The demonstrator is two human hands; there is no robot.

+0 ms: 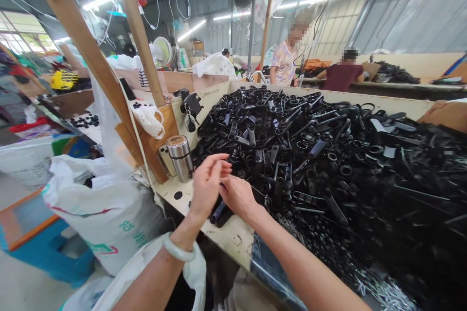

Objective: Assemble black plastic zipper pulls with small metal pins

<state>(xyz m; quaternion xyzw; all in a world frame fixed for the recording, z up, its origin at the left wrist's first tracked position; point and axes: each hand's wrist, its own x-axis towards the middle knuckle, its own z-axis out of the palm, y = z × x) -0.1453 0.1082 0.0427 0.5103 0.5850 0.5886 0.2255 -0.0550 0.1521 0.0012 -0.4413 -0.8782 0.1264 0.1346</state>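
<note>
Two bare hands meet above the near edge of a cream tabletop heaped with black parts

The left hand [207, 187], one pale jade-coloured bangle [178, 250] on its wrist, is half open, its fingers loosely bent towards the right. The right hand [239, 197] is more tightly curled, its fingers tucked in against the left. Whether anything is pinched between them cannot be told.

Below the hands, at least two long, dark parts [221, 216] lie by the near edge of the cream tabletop [233, 240]. One large heap of glossy black parts [292, 155], bars and rings too many to count, spreads from there to the far edge. One mound of small silver metal pins [386, 291], likewise uncountable, lies towards the near edge, right of the hands.

By the left corner stands one upright silver cylindrical flask [180, 158]; one flat black round spot [178, 195] shows just in front of it. Beyond the left edge sits one bulging white woven sack with green print [105, 216], beside one blue stool [47, 248]. Past the far edge, two people show clearly: one in a pale patterned shirt [282, 63], one in a maroon shirt [339, 77].
</note>
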